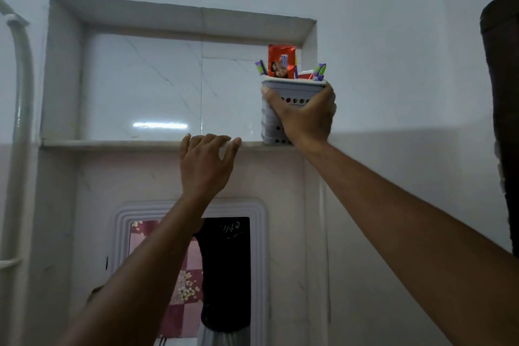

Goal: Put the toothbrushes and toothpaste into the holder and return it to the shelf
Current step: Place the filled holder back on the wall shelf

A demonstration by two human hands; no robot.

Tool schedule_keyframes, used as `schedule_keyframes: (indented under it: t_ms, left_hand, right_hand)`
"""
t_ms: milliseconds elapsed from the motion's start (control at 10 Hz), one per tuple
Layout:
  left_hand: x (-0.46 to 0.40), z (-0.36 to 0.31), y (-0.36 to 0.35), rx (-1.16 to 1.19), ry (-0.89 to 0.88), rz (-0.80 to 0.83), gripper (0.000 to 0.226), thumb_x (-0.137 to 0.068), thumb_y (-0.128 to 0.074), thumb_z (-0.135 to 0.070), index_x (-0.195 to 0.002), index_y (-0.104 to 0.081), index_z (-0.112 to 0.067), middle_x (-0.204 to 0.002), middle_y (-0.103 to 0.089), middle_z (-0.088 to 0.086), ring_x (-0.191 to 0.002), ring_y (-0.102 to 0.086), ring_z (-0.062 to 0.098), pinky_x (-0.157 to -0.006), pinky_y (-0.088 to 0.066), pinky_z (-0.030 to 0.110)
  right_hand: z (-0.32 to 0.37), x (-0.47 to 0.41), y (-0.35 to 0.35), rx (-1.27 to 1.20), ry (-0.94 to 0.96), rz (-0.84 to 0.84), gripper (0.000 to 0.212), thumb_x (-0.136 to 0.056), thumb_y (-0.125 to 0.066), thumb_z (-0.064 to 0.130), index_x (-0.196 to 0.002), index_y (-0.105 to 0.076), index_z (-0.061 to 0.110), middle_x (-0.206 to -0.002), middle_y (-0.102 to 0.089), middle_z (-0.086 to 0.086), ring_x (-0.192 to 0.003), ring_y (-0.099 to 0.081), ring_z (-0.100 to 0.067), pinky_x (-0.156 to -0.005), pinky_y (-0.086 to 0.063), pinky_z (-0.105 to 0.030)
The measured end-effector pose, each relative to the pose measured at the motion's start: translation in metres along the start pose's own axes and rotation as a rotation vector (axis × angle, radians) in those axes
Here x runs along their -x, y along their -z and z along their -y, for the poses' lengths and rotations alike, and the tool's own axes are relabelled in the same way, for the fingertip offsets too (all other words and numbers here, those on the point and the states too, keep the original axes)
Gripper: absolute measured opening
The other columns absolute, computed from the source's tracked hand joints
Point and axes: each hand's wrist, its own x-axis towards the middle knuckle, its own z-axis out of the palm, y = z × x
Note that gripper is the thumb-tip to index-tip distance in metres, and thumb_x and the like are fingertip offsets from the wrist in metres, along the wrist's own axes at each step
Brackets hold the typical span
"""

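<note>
The right hand [304, 118] has its grip wrapped around the holder [269, 121] at the shelf's [112, 144] right end, toothbrushes [319, 71] and toothpaste [281, 61] inside; the left hand [205, 166], fingers loosely spread, rests on the shelf's front edge.

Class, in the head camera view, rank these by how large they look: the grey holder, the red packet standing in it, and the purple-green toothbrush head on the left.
1. Grey holder, partly covered by the right hand
2. Red packet
3. Toothbrush head, clearly the smallest
</note>
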Motion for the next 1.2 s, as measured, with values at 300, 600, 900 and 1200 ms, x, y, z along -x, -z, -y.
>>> schedule_keyframes:
  t_ms: [300,600,900,1200]
  left_hand:
    - [-0.001,-0.001,0.0,-0.01,-0.017,-0.002,0.054,-0.105,-0.041,-0.067,-0.12,-0.077,-0.03,-0.125,-0.075,-0.007,-0.129,-0.06,0.022,-0.127,-0.022,0.045]
    - [0.0,-0.002,-0.001,-0.019,-0.01,-0.012,0.054,-0.106,-0.039,-0.067,-0.122,-0.076,-0.031,-0.126,-0.074,-0.007,-0.131,-0.058,0.021,-0.128,-0.02,0.046]
    - [0.003,-0.003,-0.001,-0.012,-0.008,0.002,0.054,-0.106,-0.039,-0.066,-0.124,-0.076,-0.03,-0.126,-0.074,-0.007,-0.132,-0.056,0.021,-0.129,-0.017,0.046]
    - [0.004,0.0,0.003,0.055,-0.048,-0.021,0.048,-0.108,-0.043,-0.054,-0.137,-0.07,-0.028,-0.136,-0.07,-0.008,-0.14,-0.05,0.019,-0.131,-0.013,0.046]
  right_hand:
    - [-0.033,0.001,-0.03,0.355,0.025,0.31,0.134,-0.087,-0.069,0.08,-0.173,0.007,0.011,-0.169,-0.025,-0.016,-0.155,-0.031,-0.037,-0.126,-0.032,-0.054]
    - [-0.058,0.013,-0.029,0.505,0.032,0.422,0.133,-0.092,-0.043,0.091,-0.169,0.027,0.007,-0.169,-0.014,-0.018,-0.156,-0.021,-0.039,-0.13,-0.016,-0.054]
    - [-0.077,0.025,-0.017,0.469,0.124,0.416,0.133,-0.092,-0.051,0.088,-0.171,0.018,0.007,-0.175,-0.006,-0.015,-0.162,-0.013,-0.037,-0.132,-0.018,-0.052]
    - [-0.069,0.045,0.006,0.26,0.213,0.182,0.088,-0.097,-0.074,0.054,-0.163,-0.038,0.008,-0.163,-0.036,-0.014,-0.147,-0.039,-0.031,-0.112,-0.043,-0.036]
